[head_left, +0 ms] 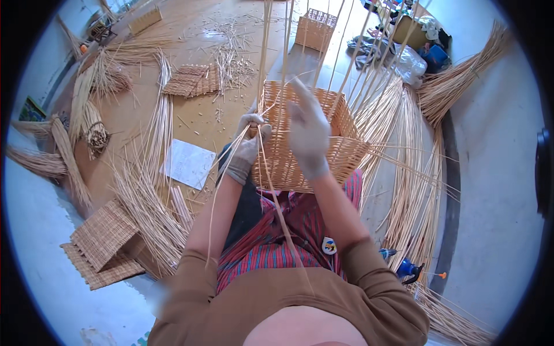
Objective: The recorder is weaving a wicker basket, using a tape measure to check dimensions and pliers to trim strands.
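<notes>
Lengthwise, the stakes (265, 46) of the basket (343, 158) point away, left hand (249, 138) clamped on strands (280, 213), right hand (309, 132) unclenched.

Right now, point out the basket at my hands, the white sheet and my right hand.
Basket (284, 160): head view, near wall.
White sheet (189, 164): head view, its middle.
Right hand (309, 131): head view, its gloved middle.

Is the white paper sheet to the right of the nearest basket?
No, the white paper sheet lies to the left of the nearest basket.
</notes>
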`<control>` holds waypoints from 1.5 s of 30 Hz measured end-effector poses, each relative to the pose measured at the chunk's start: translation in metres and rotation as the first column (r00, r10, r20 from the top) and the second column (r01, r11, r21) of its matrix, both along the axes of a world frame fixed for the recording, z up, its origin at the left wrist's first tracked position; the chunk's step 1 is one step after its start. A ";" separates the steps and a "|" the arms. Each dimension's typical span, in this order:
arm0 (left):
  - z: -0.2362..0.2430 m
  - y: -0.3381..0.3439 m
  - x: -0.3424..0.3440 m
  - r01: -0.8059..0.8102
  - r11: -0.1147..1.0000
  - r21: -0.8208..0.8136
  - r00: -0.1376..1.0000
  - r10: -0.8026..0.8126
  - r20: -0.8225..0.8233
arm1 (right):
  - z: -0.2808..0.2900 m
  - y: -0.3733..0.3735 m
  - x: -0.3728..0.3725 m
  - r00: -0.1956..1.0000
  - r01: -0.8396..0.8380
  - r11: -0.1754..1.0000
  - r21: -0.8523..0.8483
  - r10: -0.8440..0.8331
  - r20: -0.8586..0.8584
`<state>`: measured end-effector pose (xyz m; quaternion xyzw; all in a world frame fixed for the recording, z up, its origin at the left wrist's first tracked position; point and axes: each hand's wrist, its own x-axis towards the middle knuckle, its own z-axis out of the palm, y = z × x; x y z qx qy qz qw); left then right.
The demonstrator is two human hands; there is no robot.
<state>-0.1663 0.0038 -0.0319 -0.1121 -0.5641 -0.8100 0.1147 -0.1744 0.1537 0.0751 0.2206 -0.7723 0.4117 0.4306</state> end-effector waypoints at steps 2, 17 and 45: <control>0.001 0.007 0.003 -0.106 0.994 0.039 0.994 0.106 0.008 | 0.047 -0.032 -0.003 0.965 0.099 0.932 0.348 -0.175 0.195; 0.005 0.060 0.066 -0.673 0.736 -0.070 0.734 0.653 -0.188 | -0.044 0.059 0.098 0.892 -0.304 0.811 -0.501 0.427 0.149; 0.080 0.143 0.046 -0.428 0.228 -0.875 0.901 0.034 -0.432 | -0.023 0.159 0.057 0.909 0.372 0.922 -0.112 -0.337 0.245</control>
